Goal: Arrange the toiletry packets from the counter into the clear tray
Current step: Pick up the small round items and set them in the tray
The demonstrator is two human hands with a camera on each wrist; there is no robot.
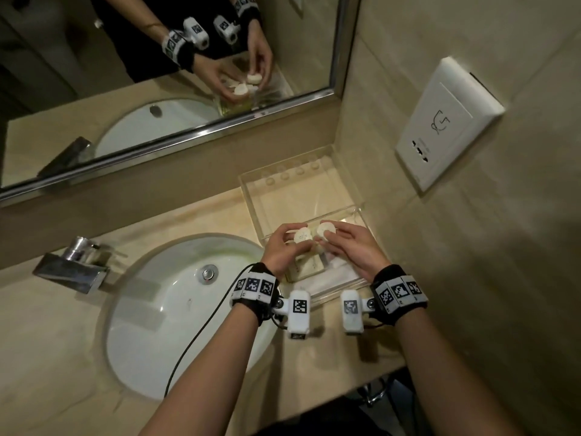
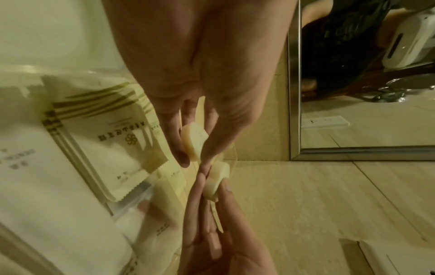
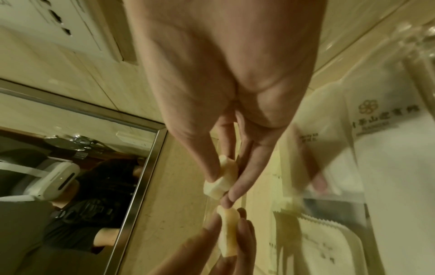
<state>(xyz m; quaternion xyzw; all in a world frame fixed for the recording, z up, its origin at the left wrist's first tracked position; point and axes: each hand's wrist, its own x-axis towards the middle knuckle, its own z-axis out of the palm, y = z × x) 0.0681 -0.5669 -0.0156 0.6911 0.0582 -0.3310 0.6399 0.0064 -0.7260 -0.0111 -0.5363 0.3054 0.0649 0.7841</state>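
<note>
Two round white packets are held side by side above the near half of the clear tray. My left hand pinches one round packet between thumb and fingers; the left wrist view shows this round packet edge-on. My right hand pinches the other round packet, which the right wrist view shows as a thick disc. The fingertips of both hands nearly touch. Several flat cream packets with printed logos lie in the tray under the hands, partly hidden by them.
A white sink with a chrome faucet lies to the left. The mirror stands behind, and a tiled wall with a white socket plate closes the right side. The counter's front edge runs below my wrists.
</note>
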